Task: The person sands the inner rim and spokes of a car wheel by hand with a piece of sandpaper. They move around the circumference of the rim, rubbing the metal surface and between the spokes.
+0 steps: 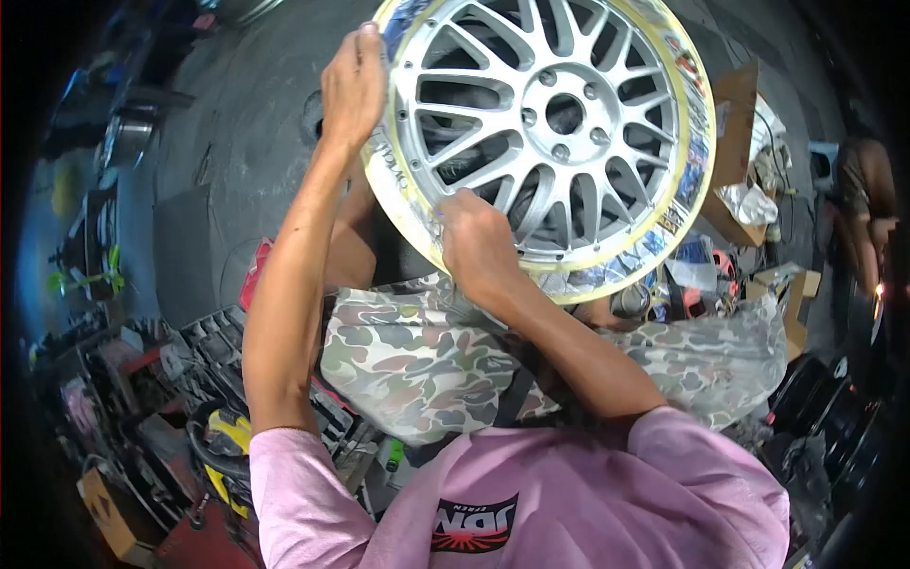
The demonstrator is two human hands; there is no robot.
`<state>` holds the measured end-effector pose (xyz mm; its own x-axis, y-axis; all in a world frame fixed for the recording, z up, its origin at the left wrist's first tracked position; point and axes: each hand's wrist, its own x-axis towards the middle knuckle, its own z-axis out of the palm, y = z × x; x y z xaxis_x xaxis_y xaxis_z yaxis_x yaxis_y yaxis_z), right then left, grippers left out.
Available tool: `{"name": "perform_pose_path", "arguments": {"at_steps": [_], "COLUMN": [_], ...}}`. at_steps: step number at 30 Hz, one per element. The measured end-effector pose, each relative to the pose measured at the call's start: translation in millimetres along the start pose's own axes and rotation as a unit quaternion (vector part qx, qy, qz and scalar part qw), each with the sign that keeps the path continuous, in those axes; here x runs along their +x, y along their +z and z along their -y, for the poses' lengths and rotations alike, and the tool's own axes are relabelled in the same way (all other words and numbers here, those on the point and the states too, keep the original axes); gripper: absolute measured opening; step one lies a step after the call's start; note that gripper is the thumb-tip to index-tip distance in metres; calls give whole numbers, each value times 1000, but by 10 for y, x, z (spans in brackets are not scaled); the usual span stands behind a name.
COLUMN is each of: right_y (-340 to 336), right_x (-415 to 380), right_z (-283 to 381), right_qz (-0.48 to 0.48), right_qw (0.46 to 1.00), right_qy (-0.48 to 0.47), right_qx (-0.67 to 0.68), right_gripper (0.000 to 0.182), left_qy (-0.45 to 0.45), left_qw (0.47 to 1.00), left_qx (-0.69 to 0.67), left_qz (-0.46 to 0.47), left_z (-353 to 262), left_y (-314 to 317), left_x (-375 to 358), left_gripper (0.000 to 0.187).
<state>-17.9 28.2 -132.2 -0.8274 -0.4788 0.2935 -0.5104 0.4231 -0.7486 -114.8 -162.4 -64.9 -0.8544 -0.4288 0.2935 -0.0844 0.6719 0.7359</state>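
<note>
A silver multi-spoke wheel rim (566,116) stands tilted before me, its outer lip covered with printed paper and yellow masking tape (607,284). My left hand (354,87) is wrapped round the rim's upper left edge, fingers closed on it. Lower down, at the inner edge of the taped lip, my right hand (477,248) is closed with its fingertips pressed at the tape line; whatever lies between those fingertips is too small to make out. Below the rim, camouflage shorts (422,365) cover my lap.
A cardboard box (735,152) with crumpled material stands right of the rim. Tools and parts clutter the lower left, near a yellow and black item (226,446). Dark wheels (829,417) lie at right. Another person's bare limb (867,209) shows at far right.
</note>
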Motion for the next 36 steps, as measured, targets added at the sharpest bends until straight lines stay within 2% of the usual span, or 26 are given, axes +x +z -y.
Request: {"name": "perform_pose_path", "arguments": {"at_steps": [2,3,5,7,9,11,13,15,17,19,21,23,24,25,28,29,31,33,35,36], "right_y": [9,217,265,177,132,171,-202,-616,-1108,-1598,-1824,-1905,-1918,-1917,-1802,-1749,-1698,-1642,-1595,-1557], "right_x": [121,306,892,1289,1098,507,-51,-408,-599,-477,-385,-320,-315,-324,-403,-460,-516,-553,-600,-632], "right_z": [-9,-44,22,171,157,-81,-177,-385,-677,-781,-778,-721,-744,-791,-845,-851,-838,-814,-809,-792], "right_qz": [18,-61,-101,-88,-51,-64,121,226,287,383,304,207,193,198,230,241,294,267,273,279], "right_qw": [998,996,993,993,998,991,991,974,954,908,941,965,965,963,965,966,953,962,957,952], "right_qy": [-12,-70,-55,78,29,-118,-59,-4,-35,-21,54,148,174,180,125,100,68,15,7,-9], "right_qx": [56,4,-37,26,-3,-6,-13,-21,-73,-170,-142,-61,-45,-29,-12,-2,-28,-59,-99,-129], "right_gripper": [9,12,16,21,15,11,15,17,18,23,31,35,32,30,33,34,37,29,25,21], "left_qy": [26,21,-37,-57,-23,-21,-46,-63,-80,15,-42,46,25,7,89,98,39,95,172,178], "left_qw": [999,999,999,998,994,994,996,992,988,996,991,995,997,997,994,994,988,926,850,850], "left_qx": [4,7,15,3,-98,-97,-80,-105,-128,-82,-128,-84,-75,-66,52,51,-23,63,165,162], "left_qz": [-22,-25,-8,-18,-35,-40,-9,10,34,28,-14,-1,-21,-43,-33,-15,149,361,470,469], "left_z": [58,46,-16,-66,60,130,62,28,-5,14,-62,-219,-64,14,-135,-229,-469,-656,-706,-654], "left_y": [26,18,0,-23,39,53,20,3,-31,-148,-275,-416,-472,-515,-548,-521,-523,-403,-236,-184], "left_x": [13,-13,-31,-68,-36,-32,-41,-53,-60,-30,-81,-199,-123,-32,-109,-178,-424,-648,-1009,-1131], "left_gripper": [51,51,61,54,59,62,61,61,61,58,57,62,61,61,57,54,42,36,45,45]}}
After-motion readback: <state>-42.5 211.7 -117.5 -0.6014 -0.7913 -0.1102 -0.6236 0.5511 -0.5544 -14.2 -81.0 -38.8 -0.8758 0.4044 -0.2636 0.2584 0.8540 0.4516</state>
